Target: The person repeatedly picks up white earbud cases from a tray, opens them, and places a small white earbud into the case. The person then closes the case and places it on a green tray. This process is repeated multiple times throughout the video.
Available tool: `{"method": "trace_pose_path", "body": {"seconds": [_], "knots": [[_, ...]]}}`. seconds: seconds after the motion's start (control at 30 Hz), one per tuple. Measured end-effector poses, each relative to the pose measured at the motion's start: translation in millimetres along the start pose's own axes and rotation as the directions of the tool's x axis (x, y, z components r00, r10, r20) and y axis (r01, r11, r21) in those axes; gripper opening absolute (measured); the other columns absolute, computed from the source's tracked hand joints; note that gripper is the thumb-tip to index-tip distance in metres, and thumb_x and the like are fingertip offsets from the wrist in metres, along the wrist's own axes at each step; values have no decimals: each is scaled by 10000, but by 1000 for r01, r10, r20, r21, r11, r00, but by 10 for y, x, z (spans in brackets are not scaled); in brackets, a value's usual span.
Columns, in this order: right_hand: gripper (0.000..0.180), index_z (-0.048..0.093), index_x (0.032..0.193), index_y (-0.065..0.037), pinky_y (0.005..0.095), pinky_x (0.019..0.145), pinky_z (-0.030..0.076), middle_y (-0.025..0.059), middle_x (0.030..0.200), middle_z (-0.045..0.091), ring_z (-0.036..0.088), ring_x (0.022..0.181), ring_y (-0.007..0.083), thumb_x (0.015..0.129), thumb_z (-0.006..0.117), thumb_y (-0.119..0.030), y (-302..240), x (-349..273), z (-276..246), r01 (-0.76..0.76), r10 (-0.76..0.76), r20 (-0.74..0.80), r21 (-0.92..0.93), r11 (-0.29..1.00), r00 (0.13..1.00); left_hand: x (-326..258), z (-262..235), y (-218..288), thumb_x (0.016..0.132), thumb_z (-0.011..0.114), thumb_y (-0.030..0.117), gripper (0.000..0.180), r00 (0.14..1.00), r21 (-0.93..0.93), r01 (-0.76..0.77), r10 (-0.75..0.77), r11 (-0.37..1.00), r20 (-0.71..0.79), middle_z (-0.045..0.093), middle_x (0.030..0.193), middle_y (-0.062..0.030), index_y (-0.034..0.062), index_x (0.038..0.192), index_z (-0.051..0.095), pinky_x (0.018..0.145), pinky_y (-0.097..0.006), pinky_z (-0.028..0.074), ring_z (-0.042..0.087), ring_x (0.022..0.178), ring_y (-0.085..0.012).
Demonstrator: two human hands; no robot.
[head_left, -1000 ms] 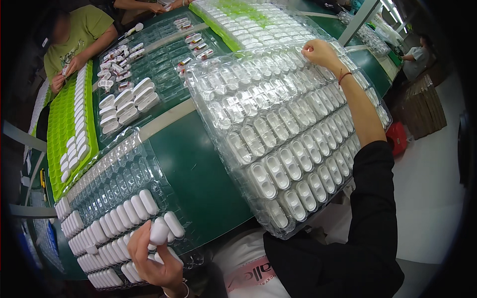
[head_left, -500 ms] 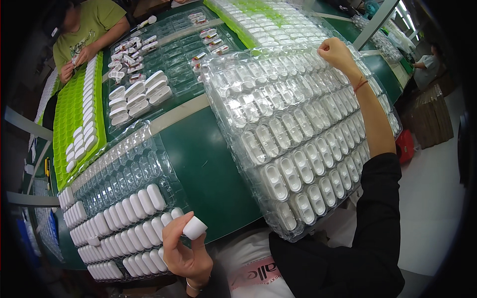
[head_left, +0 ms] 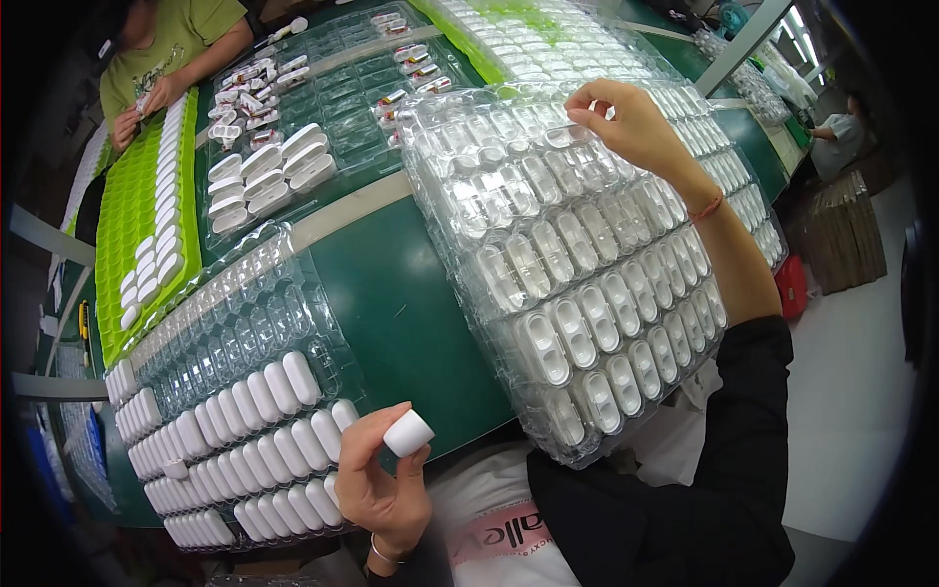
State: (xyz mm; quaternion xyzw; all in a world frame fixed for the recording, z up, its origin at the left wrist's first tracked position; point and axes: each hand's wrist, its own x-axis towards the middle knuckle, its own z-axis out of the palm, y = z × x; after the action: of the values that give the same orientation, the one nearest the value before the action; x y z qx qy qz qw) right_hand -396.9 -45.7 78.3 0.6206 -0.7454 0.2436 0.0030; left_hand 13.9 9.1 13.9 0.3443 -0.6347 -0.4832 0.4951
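Note:
A small white earbud-case shell (head_left: 409,433) with a rounded end is pinched between the thumb and fingers of my left hand (head_left: 386,489), near the table's front edge. My right hand (head_left: 626,122) is over the far rows of a clear plastic tray (head_left: 469,333) filled with white oval case inserts (head_left: 544,349). Its fingers are bent together in a pinch, with the fingertips just above one insert (head_left: 565,136). Whether they grip it I cannot make out. Left of my left hand, another clear tray (head_left: 235,333) holds rows of smooth white case shells (head_left: 298,377).
Open white cases (head_left: 264,186) and small parts (head_left: 249,98) lie in clear trays farther back. A green tray (head_left: 122,210) of white shells runs along the left, where another person (head_left: 166,59) works. Stacked cardboard (head_left: 846,235) and a red object (head_left: 790,287) stand at right.
My right hand has moved left across the tray, its fingers now lower over an insert. My left hand, still holding the white shell, has shifted slightly right.

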Motion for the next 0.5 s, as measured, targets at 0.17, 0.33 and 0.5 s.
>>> {"method": "trace_pose_path", "body": {"seconds": [0.17,0.33,0.5], "knots": [[157,684,1012,-40,310,709,466,49,928,662,577,810,164,867,651,-86,-18,-42,-70,155,-153,239,11,988,959,13,4,-7,751,705,-84,324,992,65,-27,19,998,126,677,1034,-188,-44,1052,593,878,-357,488,637,956,-283],[194,665,1040,-46,349,853,450,57,1002,646,554,970,230,847,652,-40,-75,-135,-62,338,-296,283,-112,934,912,-18,6,-34,750,713,-78,326,991,42,-10,5,999,131,680,1034,-188,-41,1053,598,867,-352,493,640,959,-282],[172,657,1012,-42,367,863,442,74,952,656,553,944,260,842,661,-69,-184,-148,-84,270,-195,441,-113,956,876,-3,48,-45,760,710,-76,318,990,32,-17,12,999,140,678,1038,-190,-43,1055,597,844,-340,507,641,955,-276]]}}
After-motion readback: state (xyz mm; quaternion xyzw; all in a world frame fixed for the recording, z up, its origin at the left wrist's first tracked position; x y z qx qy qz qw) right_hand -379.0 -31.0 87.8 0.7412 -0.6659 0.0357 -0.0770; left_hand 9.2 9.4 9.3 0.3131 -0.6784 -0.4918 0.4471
